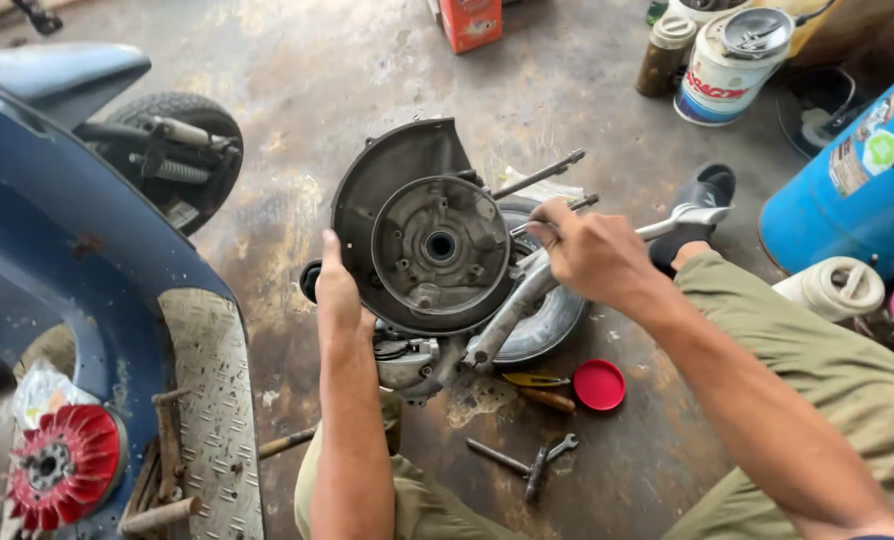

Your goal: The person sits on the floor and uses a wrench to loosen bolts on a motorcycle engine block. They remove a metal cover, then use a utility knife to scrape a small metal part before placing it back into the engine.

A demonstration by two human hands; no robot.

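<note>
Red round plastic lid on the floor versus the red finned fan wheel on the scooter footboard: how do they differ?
The red round plastic lid is smooth and plain; the red finned fan wheel has radial fins and a metal hub. The lid lies on the bare concrete floor near the right arm; the fan wheel rests on the blue scooter's footboard, left of the left hand. The lid looks smaller. Both are red, round and untouched.

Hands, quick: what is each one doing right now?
Left hand: open, flat against the engine casing.
Right hand: closed around a wrench.
</note>
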